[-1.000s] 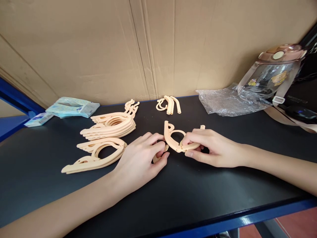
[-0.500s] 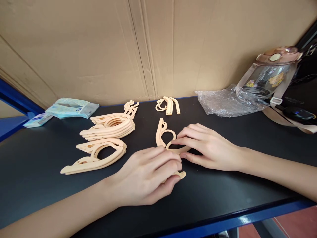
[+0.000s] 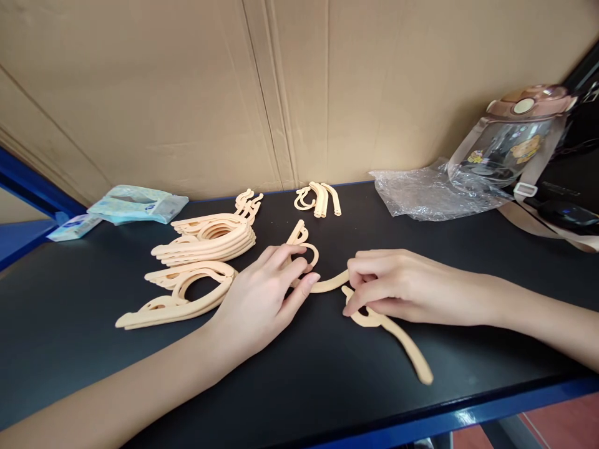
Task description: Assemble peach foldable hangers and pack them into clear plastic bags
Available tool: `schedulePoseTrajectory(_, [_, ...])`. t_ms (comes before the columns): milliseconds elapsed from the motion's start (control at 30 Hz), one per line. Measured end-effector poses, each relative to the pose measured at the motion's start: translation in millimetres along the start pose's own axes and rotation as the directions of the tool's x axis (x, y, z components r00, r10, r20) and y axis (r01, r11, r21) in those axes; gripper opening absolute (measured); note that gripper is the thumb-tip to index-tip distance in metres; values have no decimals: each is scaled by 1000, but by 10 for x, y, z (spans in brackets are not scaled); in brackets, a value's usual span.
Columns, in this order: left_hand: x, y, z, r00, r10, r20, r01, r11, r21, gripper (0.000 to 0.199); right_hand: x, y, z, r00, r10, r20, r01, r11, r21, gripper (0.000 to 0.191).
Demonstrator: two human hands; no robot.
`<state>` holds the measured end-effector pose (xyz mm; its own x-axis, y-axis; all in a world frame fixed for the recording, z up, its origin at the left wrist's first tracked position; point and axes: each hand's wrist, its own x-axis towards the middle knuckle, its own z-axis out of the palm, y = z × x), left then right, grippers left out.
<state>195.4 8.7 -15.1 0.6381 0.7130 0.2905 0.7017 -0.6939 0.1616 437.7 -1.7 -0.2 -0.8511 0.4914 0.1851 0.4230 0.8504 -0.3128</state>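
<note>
Head view: we rest both hands on the black worktop (image 3: pixel 93 374). Our left hand (image 3: pixel 262 299) lays its fingertips on the hooked piece (image 3: pixel 304 249) of a peach folding hanger, fingers loosely spread, pinching nothing. Our right hand (image 3: pixel 402 284) pinches the end of the hanger's long curved arm (image 3: pixel 397 340), which lies flat toward the near edge. Stacks of finished hangers (image 3: pixel 206 240) sit to the left.

Hanger stacks (image 3: pixel 196 262) crowd the left; bare table (image 3: pixel 70 299) lies open in front of them.
</note>
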Motion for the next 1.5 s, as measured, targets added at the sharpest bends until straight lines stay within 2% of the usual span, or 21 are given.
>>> schedulePoseTrajectory(133, [2, -6, -12, 999, -20, -25, 21, 997, 69, 31, -30, 75, -125, 995, 79, 63, -88, 984, 157, 21])
schedulePoseTrajectory(267, [17, -18, 2, 1000, -11, 2, 10, 993, 115, 29, -44, 98, -176, 990, 126, 67, -136, 973, 186, 23])
schedulePoseTrajectory(367, [27, -33, 17, 999, -35, 14, 33, 993, 111, 32, -54, 87, -199, 985, 165, 41, -169, 975, 144, 19])
schedulePoseTrajectory(467, [24, -57, 38, 1000, -21, 14, 19, 991, 130, 41, -75, 58, -238, 975, 219, -31, -219, 976, 1, 10])
schedulePoseTrajectory(567, [16, -81, 56, 999, -23, 30, 20, 992, 123, 44, -100, 26, -283, 963, 259, -73, -267, 953, -143, 21])
schedulePoseTrajectory(667, [21, -92, 56, 997, -34, 64, 27, 994, 108, 48, -115, 3, -304, 961, 275, -20, -275, 947, -164, 29])
schedulePoseTrajectory(767, [38, -87, 40, 995, -50, 87, 42, 995, 91, 52, -112, -16, -286, 958, 277, 77, -265, 954, -139, 29])
schedulePoseTrajectory(867, [48, -75, 28, 995, -44, 84, 38, 996, 75, 56, -105, -35, -252, 951, 268, 156, -261, 963, -65, 20])
schedulePoseTrajectory(933, [45, -74, 29, 996, -28, 89, 21, 997, 79, 56, -101, -41, -235, 956, 243, 167, -241, 970, -29, 12])
schedulePoseTrajectory(1067, [34, -86, 42, 995, -36, 88, 28, 995, 91, 62, -106, -17, -231, 967, 221, 125, -216, 975, -52, 8])
schedulePoseTrajectory(1233, [36, -78, 38, 990, -74, 123, 66, 995, 69, 78, -110, 20, -275, 945, 302, 125, -299, 953, -43, 7])
schedulePoseTrajectory(1367, [33, -61, 20, 991, -68, 119, 70, 997, -14, 68, -108, 35, -301, 947, 314, 68, -314, 949, -4, 9])
schedulePoseTrajectory(1500, [17, -64, -7, 987, -74, 140, 96, 983, -158, 69, -123, 68, -307, 943, 332, 5, -330, 939, -94, 9])
